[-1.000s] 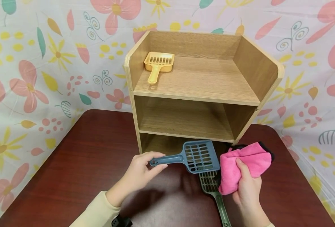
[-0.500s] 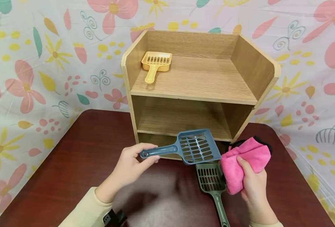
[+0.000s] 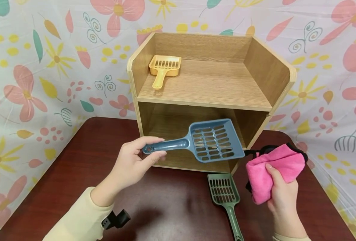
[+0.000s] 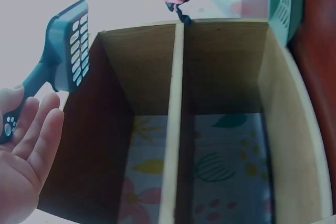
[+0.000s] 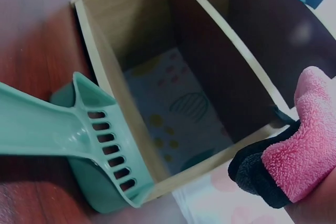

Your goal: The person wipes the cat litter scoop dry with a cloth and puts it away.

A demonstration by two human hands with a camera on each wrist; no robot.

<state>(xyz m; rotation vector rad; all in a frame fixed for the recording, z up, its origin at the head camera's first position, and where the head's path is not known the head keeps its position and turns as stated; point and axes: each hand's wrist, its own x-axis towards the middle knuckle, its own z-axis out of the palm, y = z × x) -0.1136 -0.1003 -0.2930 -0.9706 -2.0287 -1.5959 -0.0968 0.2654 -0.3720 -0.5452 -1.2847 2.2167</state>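
My left hand (image 3: pixel 128 164) pinches the handle end of a blue litter scoop (image 3: pixel 192 144) between thumb and fingers. The scoop's slotted head points right, raised in front of the shelf unit. A folded pink cloth (image 3: pixel 271 172) with black edging is gripped in my right hand (image 3: pixel 286 197), thumb on top. In the right wrist view the cloth (image 5: pixel 310 156) shows a fuzzy surface. On the table between the hands lies a green litter scoop (image 3: pixel 229 202), its handle toward me. A yellow litter scoop (image 3: pixel 164 71) rests at the left of the top shelf.
A wooden shelf unit (image 3: pixel 205 103) with an open top and two lower compartments stands at the back of the dark red table (image 3: pixel 105 140). A flowered sheet (image 3: pixel 54 83) hangs behind. A black device (image 3: pixel 116 219) is strapped at my left wrist.
My left hand has lifted the blue scoop up, away from above the green one. My right hand has moved right with the pink cloth, leaving the green scoop's head fully visible.
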